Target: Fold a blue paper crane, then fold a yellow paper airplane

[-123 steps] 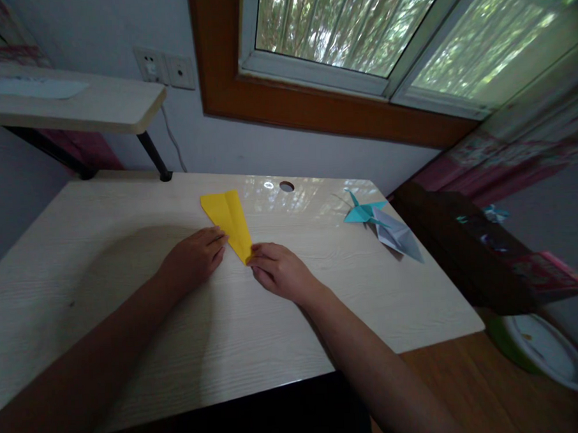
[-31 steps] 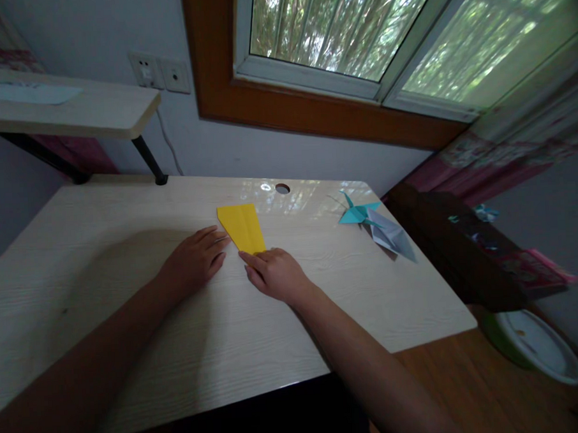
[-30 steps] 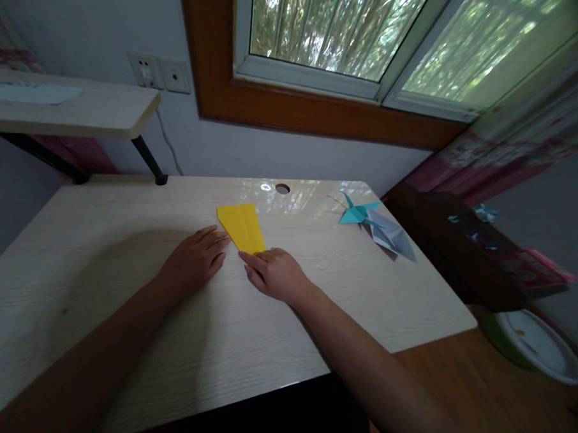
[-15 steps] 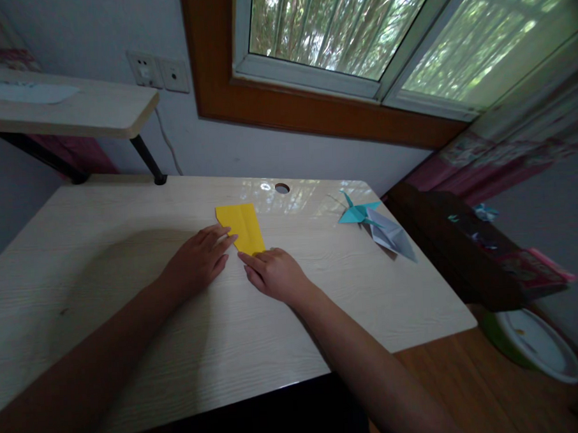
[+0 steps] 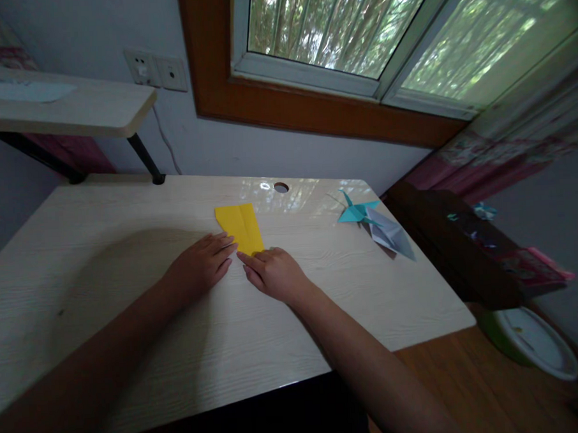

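Note:
A folded piece of yellow paper (image 5: 241, 226) lies flat on the desk, with a crease down its length and a slanted left edge. My left hand (image 5: 202, 263) rests at its lower left edge, palm down, with the fingers stretched out and their tips touching the paper. At the near edge, my right hand (image 5: 275, 273) presses the lower corner with its index finger extended; its other fingers are partly curled and partly hidden. Neither hand grips the sheet.
On the desk's (image 5: 147, 376) right side lie a teal origami figure (image 5: 358, 212) and a folded grey-white paper (image 5: 390, 233). A raised shelf (image 5: 97, 107) on black legs stands at the back left. A round cable hole (image 5: 281, 187) is near the back edge.
My left hand has slid slightly down along the paper's slanted edge, toward my right hand. My right hand and the yellow paper have stayed nearly still.

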